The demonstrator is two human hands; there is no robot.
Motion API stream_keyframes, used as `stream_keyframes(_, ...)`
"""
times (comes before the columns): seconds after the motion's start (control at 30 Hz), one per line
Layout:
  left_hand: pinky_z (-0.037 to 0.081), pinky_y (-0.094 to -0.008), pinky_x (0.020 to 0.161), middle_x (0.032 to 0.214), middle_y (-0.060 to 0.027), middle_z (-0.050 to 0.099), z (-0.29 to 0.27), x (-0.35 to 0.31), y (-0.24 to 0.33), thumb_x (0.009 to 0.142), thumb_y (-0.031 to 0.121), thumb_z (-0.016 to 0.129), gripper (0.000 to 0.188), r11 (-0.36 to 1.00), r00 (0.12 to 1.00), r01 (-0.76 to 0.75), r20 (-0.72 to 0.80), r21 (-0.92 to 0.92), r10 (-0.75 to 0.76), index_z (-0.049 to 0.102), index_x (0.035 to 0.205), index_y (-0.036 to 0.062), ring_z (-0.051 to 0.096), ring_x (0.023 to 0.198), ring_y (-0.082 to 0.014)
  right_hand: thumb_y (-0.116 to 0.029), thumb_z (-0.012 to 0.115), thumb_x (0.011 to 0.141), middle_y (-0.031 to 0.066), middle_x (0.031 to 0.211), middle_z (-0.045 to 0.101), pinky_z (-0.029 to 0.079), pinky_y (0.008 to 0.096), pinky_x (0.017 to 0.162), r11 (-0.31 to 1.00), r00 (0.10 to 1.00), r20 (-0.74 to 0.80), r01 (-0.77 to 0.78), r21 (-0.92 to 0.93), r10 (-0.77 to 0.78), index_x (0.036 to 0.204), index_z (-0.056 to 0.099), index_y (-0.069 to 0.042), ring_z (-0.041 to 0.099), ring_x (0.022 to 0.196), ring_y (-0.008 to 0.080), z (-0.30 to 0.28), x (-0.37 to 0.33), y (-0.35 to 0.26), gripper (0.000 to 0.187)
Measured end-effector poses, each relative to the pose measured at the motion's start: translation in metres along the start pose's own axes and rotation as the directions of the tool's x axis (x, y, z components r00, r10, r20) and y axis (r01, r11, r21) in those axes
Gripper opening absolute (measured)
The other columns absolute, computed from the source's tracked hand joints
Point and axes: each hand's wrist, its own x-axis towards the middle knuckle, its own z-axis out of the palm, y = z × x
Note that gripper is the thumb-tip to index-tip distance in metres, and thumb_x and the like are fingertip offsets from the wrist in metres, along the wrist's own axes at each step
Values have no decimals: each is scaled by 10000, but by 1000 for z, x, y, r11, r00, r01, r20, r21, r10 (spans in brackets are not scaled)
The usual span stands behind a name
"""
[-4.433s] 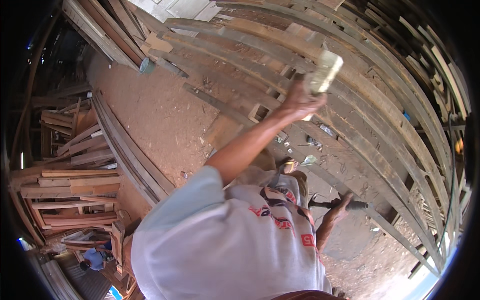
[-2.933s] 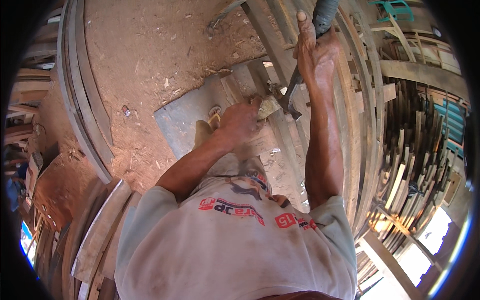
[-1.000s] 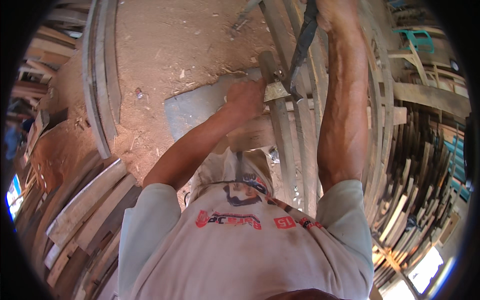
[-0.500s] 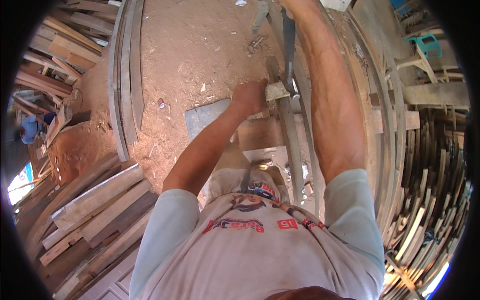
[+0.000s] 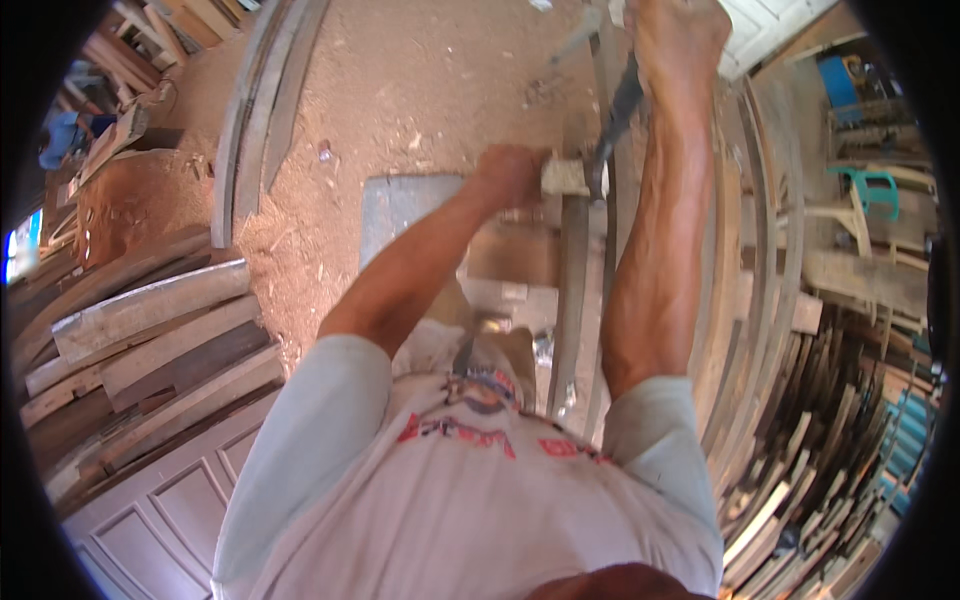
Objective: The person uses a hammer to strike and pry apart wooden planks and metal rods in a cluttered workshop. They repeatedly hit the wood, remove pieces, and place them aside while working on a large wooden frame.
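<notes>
Gripping a small pale wooden block (image 5: 566, 176) in my left hand (image 5: 507, 177), I have it pressed against the top end of a long grey weathered plank (image 5: 570, 300) that runs down toward my body. My right hand (image 5: 680, 35) is closed tight round the dark handle of a hammer (image 5: 618, 110), whose head sits just beside the block on its right.

Head view, change noted: half a second ago the hammer handle stood nearly upright over the block; now it slants up to the right and my right fist sits higher in the frame. The block has stayed at the plank end, in the same fingers, through the last second. My judgement is that hammering at the block goes on and it is not yet seated.

Head view, surroundings: a flat grey sheet (image 5: 400, 200) lies on the reddish sawdust floor just left of the block. Stacked rough boards (image 5: 150, 340) lie at my left, a grey panelled door (image 5: 150, 510) flat below them. Curved timber strips (image 5: 760, 280) fill the right.

Packages, labels, signs: none found on the work itself. My pale shirt (image 5: 460, 500) carries a red and dark printed patch on the chest. A green plastic chair (image 5: 868, 190) stands far right.
</notes>
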Motion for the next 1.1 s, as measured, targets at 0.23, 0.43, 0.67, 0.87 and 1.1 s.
stream_keyframes(0.23, 565, -485, 924, 1139, -185, 742, 9, -5, 10, 768, 474, 803, 716, 1000, 1000, -25, 14, 5, 25, 602, 1364, 131, 707, 1106, -358, -254, 662, 967, 8, 658, 533, 401, 335, 576, 973, 995, 59, 66, 222, -81, 742, 608, -28, 467, 624, 114, -12, 25, 48, 323)
stream_keyframes(0.43, 588, -461, 871, 1085, -148, 758, 10, -6, 13, 722, 311, 817, 654, 997, 998, -59, 40, 53, 57, 644, 1328, 138, 730, 1048, -343, -252, 678, 945, 9, 672, 558, 421, 332, 587, 989, 987, -143, 91, 116, -74, 801, 632, -4, 489, 636, 109, -32, -31, -15, 290)
stream_keyframes(0.67, 584, -473, 877, 1080, -155, 757, 37, -14, 8, 740, 310, 794, 625, 1000, 996, -12, -89, -5, 11, 637, 1318, 131, 727, 1044, -351, -268, 680, 976, -14, 647, 517, 395, 305, 549, 994, 995, -3, 104, 18, -104, 761, 590, -38, 453, 614, 93, -35, -31, -5, 328)
stream_keyframes(0.87, 571, -484, 904, 1120, -157, 746, 44, -19, 9, 673, 382, 867, 657, 997, 994, -77, -74, -5, 76, 660, 1240, 123, 708, 1086, -369, -233, 709, 977, -32, 679, 518, 390, 302, 545, 968, 990, -55, 141, 207, -132, 726, 552, -52, 436, 617, 87, -45, -49, 6, 347)
stream_keyframes(1.1, 537, -472, 999, 1252, -177, 710, 34, -15, 27, 693, 542, 831, 925, 995, 994, -96, 64, 41, 93, 541, 1457, 108, 666, 1195, -366, -263, 683, 978, 51, 730, 616, 443, 314, 580, 994, 991, -132, 45, 102, -32, 899, 680, 4, 516, 638, 122, -80, -55, 22, 279)
